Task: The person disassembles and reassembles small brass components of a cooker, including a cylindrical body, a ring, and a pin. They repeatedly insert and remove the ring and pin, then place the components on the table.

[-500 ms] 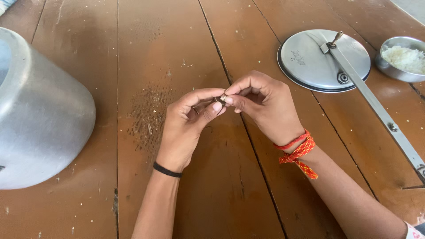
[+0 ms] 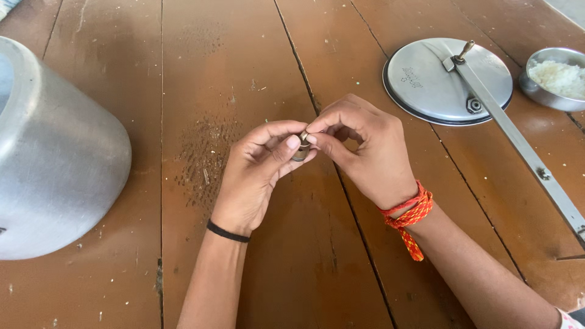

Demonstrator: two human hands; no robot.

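My left hand (image 2: 259,173) and my right hand (image 2: 362,149) meet over the middle of the wooden table (image 2: 244,61). Between their fingertips is a small dark metal cylinder-shaped part (image 2: 301,149). The left thumb and fingers cup it from below; the right thumb and forefinger pinch its top end. Most of the part is hidden by the fingers. A thin black band circles the left wrist, and a red-orange thread is tied around the right wrist.
A large aluminium pot (image 2: 55,158) lies on its side at the left. A round metal lid (image 2: 426,85) with a long flat handle (image 2: 524,152) rests at the upper right. A steel bowl of white rice (image 2: 557,79) stands at the right edge.
Both hands stay together on the small part; the fingers have shifted only slightly.
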